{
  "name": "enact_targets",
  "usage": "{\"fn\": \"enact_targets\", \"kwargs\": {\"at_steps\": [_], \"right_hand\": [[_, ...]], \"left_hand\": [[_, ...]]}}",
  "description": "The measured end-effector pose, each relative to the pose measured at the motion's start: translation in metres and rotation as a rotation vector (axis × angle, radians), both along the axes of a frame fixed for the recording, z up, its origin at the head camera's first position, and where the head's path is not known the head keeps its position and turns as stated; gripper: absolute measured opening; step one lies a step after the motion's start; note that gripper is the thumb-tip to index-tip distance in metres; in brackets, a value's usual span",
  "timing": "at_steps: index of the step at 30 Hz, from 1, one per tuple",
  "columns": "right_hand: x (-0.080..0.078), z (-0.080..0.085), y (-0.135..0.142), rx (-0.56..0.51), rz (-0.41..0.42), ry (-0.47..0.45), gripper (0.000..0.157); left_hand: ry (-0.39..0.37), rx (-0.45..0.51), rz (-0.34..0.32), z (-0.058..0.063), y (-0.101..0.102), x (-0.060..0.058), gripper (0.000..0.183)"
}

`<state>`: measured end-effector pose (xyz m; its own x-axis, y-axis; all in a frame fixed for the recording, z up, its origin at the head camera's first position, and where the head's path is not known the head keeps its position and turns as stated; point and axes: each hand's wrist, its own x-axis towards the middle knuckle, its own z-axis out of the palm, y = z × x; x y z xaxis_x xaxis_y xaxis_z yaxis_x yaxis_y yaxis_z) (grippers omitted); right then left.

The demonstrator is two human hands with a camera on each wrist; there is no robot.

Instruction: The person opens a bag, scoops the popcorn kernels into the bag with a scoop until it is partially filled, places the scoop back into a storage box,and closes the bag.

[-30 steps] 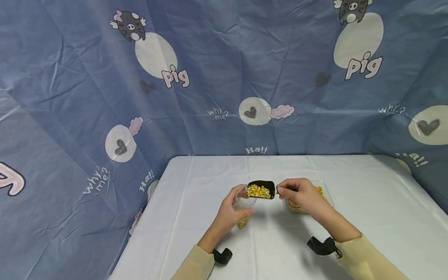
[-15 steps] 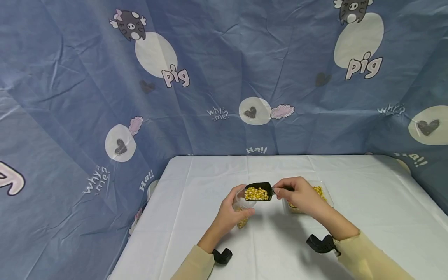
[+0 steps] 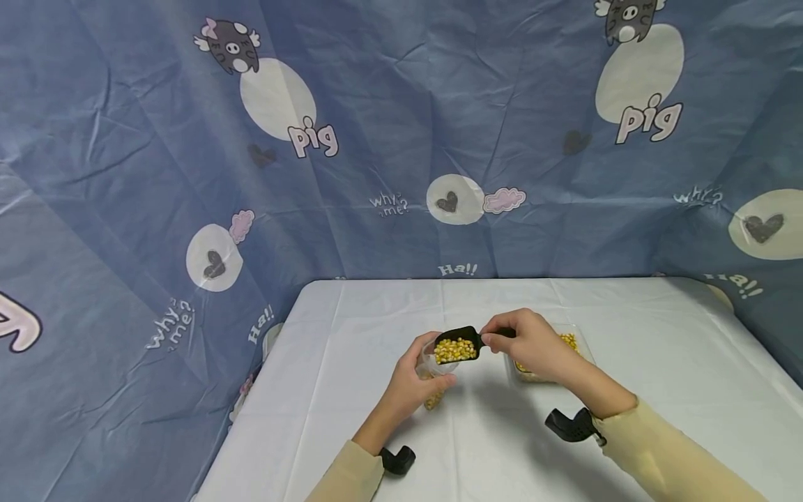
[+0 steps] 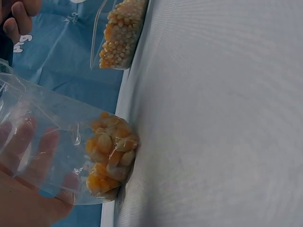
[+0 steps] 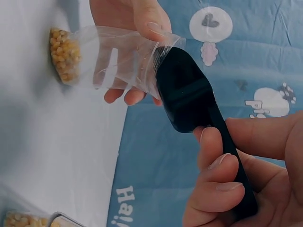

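My left hand (image 3: 406,385) holds a clear plastic bag (image 5: 118,59) upright by its upper part, with the mouth spread. Corn kernels (image 4: 111,156) fill the bottom of the bag, which appears to touch the table. In my right hand (image 3: 530,345), thumb and fingers pinch the handle of a black scoop (image 5: 189,90). More corn kernels (image 3: 454,350) lie in the scoop, gathered toward its front lip. The scoop is tilted down to the left, and its lip is at the bag's mouth. Part of the bag is hidden behind the scoop in the head view.
Behind my right hand stands a clear rectangular container (image 3: 588,346) with corn kernels (image 3: 569,340) in it. A white cloth covers the table (image 3: 351,348). A blue printed curtain (image 3: 376,139) hangs behind and to the left.
My right hand has moved left and slightly away from me, bringing the scoop over the bag's mouth. The scoop now tips more toward the bag. My left hand has stayed in place.
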<state>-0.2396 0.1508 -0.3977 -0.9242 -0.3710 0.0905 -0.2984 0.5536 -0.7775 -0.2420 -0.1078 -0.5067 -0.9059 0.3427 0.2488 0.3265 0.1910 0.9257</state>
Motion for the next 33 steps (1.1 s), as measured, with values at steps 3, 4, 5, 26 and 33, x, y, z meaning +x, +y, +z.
{"fn": "enact_targets", "kwargs": {"at_steps": [3, 4, 5, 26, 33], "right_hand": [[0.001, 0.004, -0.002, 0.021, 0.001, -0.012, 0.012], [0.001, 0.006, -0.003, 0.027, 0.002, -0.015, 0.012], [0.002, 0.007, -0.003, 0.03, 0.004, -0.021, 0.012], [0.0, 0.03, -0.022, 0.182, 0.061, 0.121, 0.008], [0.0, 0.038, -0.036, 0.267, 0.11, 0.277, 0.005]], "left_hand": [[0.009, 0.006, -0.012, 0.0, 0.0, 0.0, 0.074], [0.01, 0.006, -0.014, 0.0, 0.0, 0.0, 0.074], [0.011, 0.007, -0.015, 0.0, 0.0, -0.001, 0.074], [-0.01, 0.012, -0.007, -0.001, -0.001, 0.0, 0.073], [-0.017, 0.037, -0.021, 0.0, -0.002, -0.001, 0.072]]}}
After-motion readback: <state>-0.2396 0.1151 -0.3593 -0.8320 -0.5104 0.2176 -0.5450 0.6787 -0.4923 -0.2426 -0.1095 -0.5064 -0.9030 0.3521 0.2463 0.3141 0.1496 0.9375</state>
